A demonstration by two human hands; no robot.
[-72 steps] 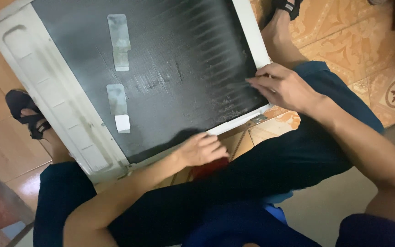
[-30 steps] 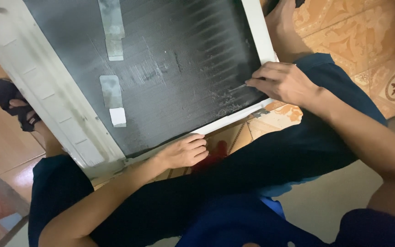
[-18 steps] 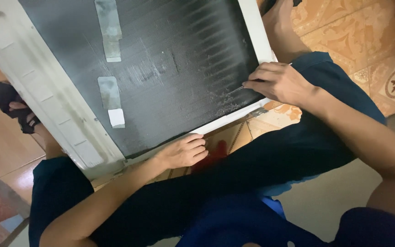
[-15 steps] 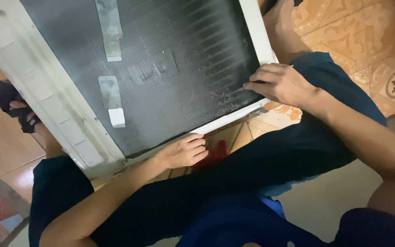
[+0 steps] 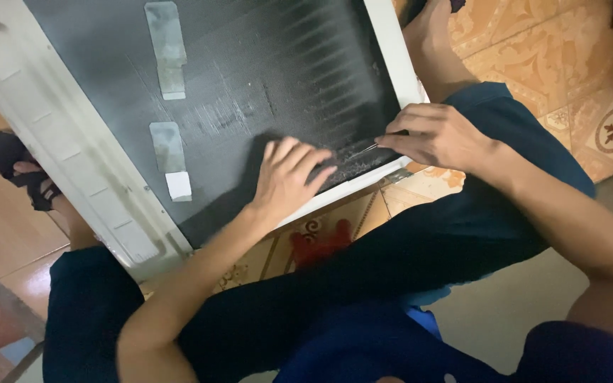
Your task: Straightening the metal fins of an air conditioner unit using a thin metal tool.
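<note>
A large white-framed unit with a dark finned coil panel [image 5: 271, 78] leans on the floor between my legs. My left hand [image 5: 289, 174] lies flat on the lower part of the fins, fingers spread. My right hand [image 5: 438, 135] pinches a thin metal tool [image 5: 363, 150] whose tip touches the fins near the lower right corner of the white frame [image 5: 391, 57]. Two grey tape patches [image 5: 164, 46] and a small white tag [image 5: 177, 185] are stuck on the fins to the left.
I sit with dark blue trousers [image 5: 420, 241] over a patterned orange tiled floor [image 5: 562, 64]. My sandalled left foot [image 5: 19, 170] is at the far left, my right foot [image 5: 431, 21] at the top. A red floor motif [image 5: 321, 245] shows below the frame.
My left hand moved up from the frame's lower edge onto the fins and now lies flat there. My right hand stays at the lower right corner with the tool.
</note>
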